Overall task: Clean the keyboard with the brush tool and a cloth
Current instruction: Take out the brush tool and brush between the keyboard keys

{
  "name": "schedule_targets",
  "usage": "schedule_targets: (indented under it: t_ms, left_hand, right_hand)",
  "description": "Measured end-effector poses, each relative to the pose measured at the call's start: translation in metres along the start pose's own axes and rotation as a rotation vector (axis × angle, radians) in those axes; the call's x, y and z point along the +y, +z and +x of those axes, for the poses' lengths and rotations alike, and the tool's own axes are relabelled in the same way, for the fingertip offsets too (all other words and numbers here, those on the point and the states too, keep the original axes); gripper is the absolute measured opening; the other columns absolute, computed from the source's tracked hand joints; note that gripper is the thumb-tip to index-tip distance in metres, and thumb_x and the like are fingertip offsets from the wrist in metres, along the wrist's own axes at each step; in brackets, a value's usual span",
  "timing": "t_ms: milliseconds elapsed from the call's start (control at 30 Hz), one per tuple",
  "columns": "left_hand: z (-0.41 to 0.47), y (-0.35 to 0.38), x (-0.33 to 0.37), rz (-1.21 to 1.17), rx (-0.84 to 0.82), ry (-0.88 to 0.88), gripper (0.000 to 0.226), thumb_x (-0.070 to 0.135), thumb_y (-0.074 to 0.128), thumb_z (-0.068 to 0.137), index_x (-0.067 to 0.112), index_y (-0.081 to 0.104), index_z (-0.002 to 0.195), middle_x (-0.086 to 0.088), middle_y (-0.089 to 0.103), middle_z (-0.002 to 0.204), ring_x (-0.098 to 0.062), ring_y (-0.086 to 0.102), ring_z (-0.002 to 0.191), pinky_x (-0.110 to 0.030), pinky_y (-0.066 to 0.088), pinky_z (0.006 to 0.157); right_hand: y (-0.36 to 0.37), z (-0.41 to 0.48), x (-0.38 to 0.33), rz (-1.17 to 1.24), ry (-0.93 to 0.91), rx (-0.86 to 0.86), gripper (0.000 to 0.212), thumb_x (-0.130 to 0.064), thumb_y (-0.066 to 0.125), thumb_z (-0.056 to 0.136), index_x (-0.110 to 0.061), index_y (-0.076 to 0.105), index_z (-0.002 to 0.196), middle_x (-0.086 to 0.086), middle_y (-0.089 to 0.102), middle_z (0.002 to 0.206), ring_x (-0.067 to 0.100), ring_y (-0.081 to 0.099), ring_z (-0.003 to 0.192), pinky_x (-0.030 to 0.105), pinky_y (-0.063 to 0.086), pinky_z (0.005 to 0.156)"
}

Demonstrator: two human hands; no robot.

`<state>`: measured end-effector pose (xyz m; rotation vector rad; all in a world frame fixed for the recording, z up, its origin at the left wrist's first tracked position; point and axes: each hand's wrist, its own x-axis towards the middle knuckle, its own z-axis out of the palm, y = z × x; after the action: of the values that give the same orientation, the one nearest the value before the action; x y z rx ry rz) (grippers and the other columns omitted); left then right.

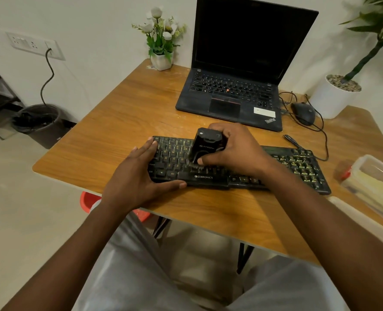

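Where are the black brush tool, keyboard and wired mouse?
black plastic brush tool (206,143): head view, upper body.
black rectangular keyboard (298,163): head view, right key block.
black wired mouse (303,113): head view, top shell.

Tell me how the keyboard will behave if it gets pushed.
The keyboard is a long, flat slab, so it probably stays stiff and will not tip. On the smooth desk it may slide, which is likely why the left hand presses its end. Thin and plastic-looking, it is likely light.
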<state>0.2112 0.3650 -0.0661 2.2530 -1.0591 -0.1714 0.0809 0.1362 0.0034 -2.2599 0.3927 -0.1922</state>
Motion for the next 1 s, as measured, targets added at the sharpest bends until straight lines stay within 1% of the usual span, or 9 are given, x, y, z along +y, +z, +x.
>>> schedule_targets:
  t_ms: [167,267,333,433,533,633,733,900,1000]
  left_hand:
    - [0.000,0.000,-0.001,0.008,-0.009,-0.011,0.141,0.100,0.062,0.055,0.020,0.029,0.166,0.004,0.023,0.174,-0.005,0.020,0.154,-0.035,0.015,0.131]
    - [0.000,0.000,-0.001,0.008,-0.012,-0.013,0.140,0.100,0.062,0.055,0.020,0.029,0.166,0.005,0.023,0.174,-0.007,0.020,0.156,-0.038,0.017,0.132]
    - [0.000,0.000,0.000,0.010,-0.013,-0.015,0.140,0.100,0.061,0.055,0.020,0.029,0.166,0.005,0.023,0.174,-0.008,0.021,0.156,-0.037,0.017,0.131]
    - [0.000,0.001,0.000,0.020,0.001,-0.006,0.140,0.099,0.062,0.056,0.017,0.031,0.165,0.002,0.025,0.174,-0.012,0.026,0.158,-0.036,0.017,0.132]
    - [0.000,0.001,0.000,0.020,-0.007,-0.007,0.141,0.099,0.063,0.056,0.016,0.031,0.165,0.002,0.025,0.174,-0.012,0.026,0.158,-0.037,0.017,0.133]
    - [0.000,0.002,-0.001,0.019,-0.008,-0.012,0.142,0.100,0.063,0.056,0.015,0.032,0.165,0.001,0.026,0.174,-0.013,0.026,0.159,-0.040,0.018,0.133]
    - [0.000,0.002,-0.003,0.026,-0.007,-0.010,0.142,0.101,0.063,0.056,0.016,0.032,0.165,0.000,0.027,0.173,-0.014,0.028,0.158,-0.041,0.019,0.133]
    - [0.001,0.003,-0.004,0.037,-0.003,-0.009,0.142,0.101,0.063,0.057,0.017,0.031,0.166,0.002,0.026,0.174,-0.012,0.027,0.159,-0.039,0.018,0.133]
    - [0.001,0.003,-0.004,0.044,-0.004,-0.008,0.141,0.101,0.062,0.057,0.017,0.030,0.166,0.003,0.025,0.174,-0.013,0.026,0.159,-0.038,0.019,0.133]
  right_hand:
    - [-0.012,0.004,0.001,-0.010,-0.006,0.051,0.037,-0.013,0.095,0.074,-0.026,0.070,0.097,-0.005,0.076,0.095,0.003,0.072,0.086,0.015,0.056,0.067]
    - [-0.009,0.005,-0.001,-0.003,-0.001,-0.014,0.037,-0.013,0.097,0.073,-0.016,0.072,0.100,0.000,0.079,0.095,0.009,0.076,0.087,0.028,0.063,0.073]
    - [-0.011,0.003,-0.003,0.032,0.008,-0.106,0.036,-0.010,0.097,0.073,-0.012,0.072,0.099,0.000,0.079,0.094,0.010,0.077,0.087,0.026,0.061,0.071]
    - [-0.012,0.000,-0.007,0.004,0.008,-0.226,0.036,-0.012,0.097,0.072,-0.018,0.072,0.097,-0.004,0.079,0.093,0.009,0.076,0.086,0.021,0.057,0.069]
    - [-0.010,0.004,-0.009,-0.039,0.023,-0.161,0.037,-0.013,0.098,0.072,-0.019,0.072,0.098,-0.003,0.079,0.094,0.006,0.075,0.085,0.021,0.059,0.069]
    - [-0.007,0.009,-0.010,-0.040,0.031,-0.042,0.041,-0.015,0.097,0.073,-0.019,0.072,0.106,-0.004,0.079,0.099,0.005,0.076,0.088,0.030,0.065,0.079]
    - [-0.004,0.012,-0.011,-0.060,0.039,0.054,0.045,-0.018,0.096,0.073,-0.020,0.072,0.110,-0.006,0.076,0.102,0.006,0.074,0.092,0.036,0.065,0.082]
    - [-0.001,0.005,-0.012,-0.070,0.046,-0.045,0.039,-0.022,0.098,0.070,-0.023,0.071,0.100,-0.004,0.078,0.096,0.012,0.075,0.090,0.043,0.065,0.080]
    - [-0.008,-0.002,-0.010,-0.078,0.046,-0.119,0.037,-0.018,0.098,0.070,-0.021,0.072,0.095,-0.002,0.078,0.092,0.011,0.075,0.085,0.037,0.063,0.073]
